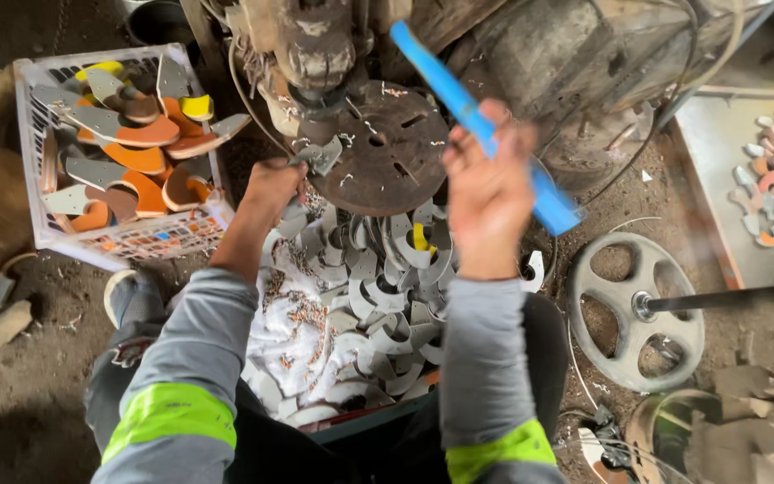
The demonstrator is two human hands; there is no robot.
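Note:
My left hand (272,184) grips a small grey curved metal piece (320,157) and holds it at the edge of a rusty round drill-press table (391,148), under the drill head (315,49). My right hand (487,184) is raised and closed around a long blue bar handle (477,121) that slants from upper left to lower right. Below both hands lies a heap of grey curved metal pieces (396,296) in a tray, partly over a white cloth (293,332). Grey sleeves with yellow-green bands cover my forearms.
A white plastic crate (29,179) at left holds several grey, orange and yellow curved blades. A spoked metal wheel (638,309) on a shaft lies at right. A metal tray (718,161) at far right carries more small curved pieces. The floor is dirt with scraps.

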